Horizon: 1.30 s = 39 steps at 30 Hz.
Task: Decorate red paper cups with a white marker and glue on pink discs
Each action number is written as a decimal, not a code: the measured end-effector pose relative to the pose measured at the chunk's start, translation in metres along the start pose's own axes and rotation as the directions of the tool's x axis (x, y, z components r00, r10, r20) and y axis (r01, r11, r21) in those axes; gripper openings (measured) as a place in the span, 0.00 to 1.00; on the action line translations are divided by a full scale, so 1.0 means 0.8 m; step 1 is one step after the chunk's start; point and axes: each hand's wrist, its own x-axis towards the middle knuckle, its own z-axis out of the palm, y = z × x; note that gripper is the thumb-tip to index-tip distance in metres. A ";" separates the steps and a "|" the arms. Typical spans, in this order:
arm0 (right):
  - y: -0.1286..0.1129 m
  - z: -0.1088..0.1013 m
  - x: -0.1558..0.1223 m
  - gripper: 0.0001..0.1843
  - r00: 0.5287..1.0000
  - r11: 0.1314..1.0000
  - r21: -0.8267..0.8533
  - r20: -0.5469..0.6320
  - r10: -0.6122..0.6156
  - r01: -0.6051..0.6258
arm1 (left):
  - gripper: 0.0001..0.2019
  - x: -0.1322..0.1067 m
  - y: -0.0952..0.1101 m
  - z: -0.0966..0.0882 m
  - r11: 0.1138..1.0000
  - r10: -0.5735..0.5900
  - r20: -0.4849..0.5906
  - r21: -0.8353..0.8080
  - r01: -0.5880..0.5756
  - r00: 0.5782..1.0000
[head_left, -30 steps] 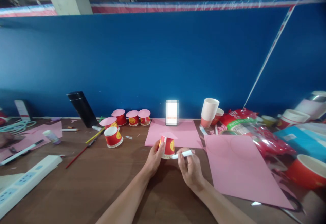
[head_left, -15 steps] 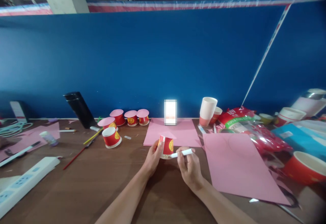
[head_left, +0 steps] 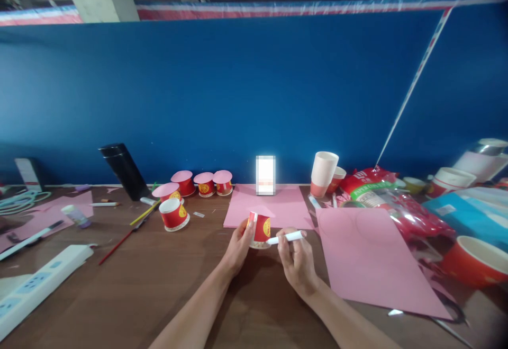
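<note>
My left hand [head_left: 238, 245] is wrapped around a small red paper cup [head_left: 262, 229] with a yellow emblem, held upside down just above the brown table. My right hand [head_left: 296, 261] pinches a white pen-like stick [head_left: 284, 239] whose tip touches the cup's lower rim. Behind the cup lies a pink paper sheet [head_left: 278, 206]. Further left stand several more red cups, some capped with pink paper discs [head_left: 185, 176], and one upright red cup [head_left: 173, 214].
A large pink sheet [head_left: 369, 259] lies to the right, with red bowls [head_left: 474, 261], plastic packaging [head_left: 381, 190] and stacked white cups [head_left: 324, 171] behind. On the left are a power strip [head_left: 39, 285], pencils [head_left: 119, 240], a glue stick [head_left: 75, 215] and a black flask [head_left: 125, 169]. A blue wall backs the table.
The view shifted slightly; my hands, the cup and the white stick stay almost where they were, the stick's tip still at the cup's rim.
</note>
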 end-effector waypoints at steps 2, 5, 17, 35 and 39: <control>0.000 0.000 0.000 0.07 1.000 1.000 0.003 -0.004 -0.006 0.006 | 0.25 0.000 0.000 0.000 1.000 -0.002 0.005 -0.001 0.002 1.000; 0.000 0.000 0.001 0.07 1.000 1.000 -0.014 -0.012 -0.015 0.015 | 0.26 -0.001 0.001 0.001 1.000 -0.007 0.008 -0.013 0.007 1.000; -0.002 -0.002 0.002 0.07 1.000 1.000 -0.011 0.001 -0.011 0.011 | 0.25 0.001 -0.004 0.000 0.997 -0.015 0.010 -0.081 0.016 1.000; -0.003 0.003 -0.002 0.07 0.999 0.999 0.035 0.051 -0.019 0.017 | 0.15 0.003 -0.008 -0.002 0.946 -0.022 0.045 -0.322 0.036 0.999; -0.005 0.002 0.000 0.07 0.999 0.999 0.054 0.053 -0.009 0.007 | 0.17 0.002 -0.007 -0.003 0.959 -0.006 0.072 -0.283 0.026 0.997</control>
